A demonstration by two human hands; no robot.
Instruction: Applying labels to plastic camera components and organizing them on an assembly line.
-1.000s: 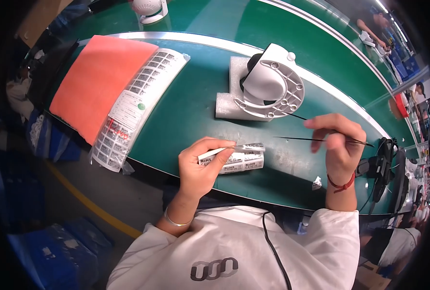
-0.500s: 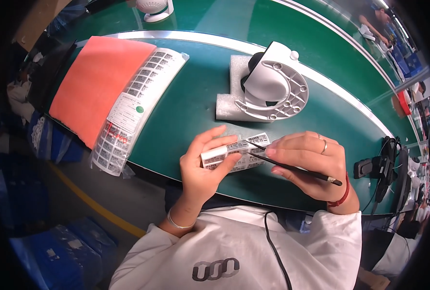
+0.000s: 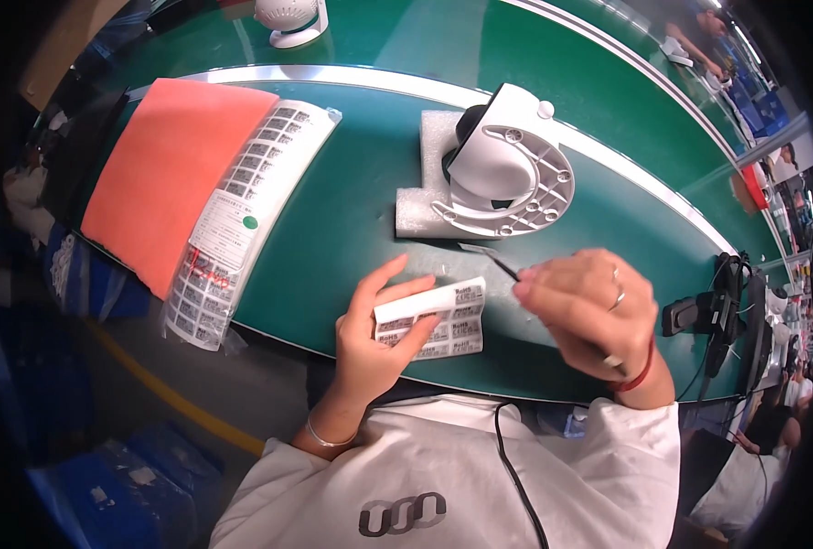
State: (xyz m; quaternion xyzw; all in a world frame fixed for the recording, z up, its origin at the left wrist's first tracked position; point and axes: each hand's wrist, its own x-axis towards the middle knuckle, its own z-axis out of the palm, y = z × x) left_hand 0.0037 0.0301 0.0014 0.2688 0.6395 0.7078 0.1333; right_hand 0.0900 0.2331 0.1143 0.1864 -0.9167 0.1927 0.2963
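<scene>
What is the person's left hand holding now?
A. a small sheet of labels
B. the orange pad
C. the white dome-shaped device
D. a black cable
A: the left hand grips a small sheet of labels over the green table, while the right hand holds thin black tweezers.

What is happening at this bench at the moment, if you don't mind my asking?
A person in a white top is working at a green table. The left hand holds a small sheet of labels near the table's front edge. The right hand pinches thin dark tweezers, their tip pointing toward the sheet. Behind the hands, a white dome camera lies on a foam block. Further left lie a larger label sheet and an orange pad.
</scene>
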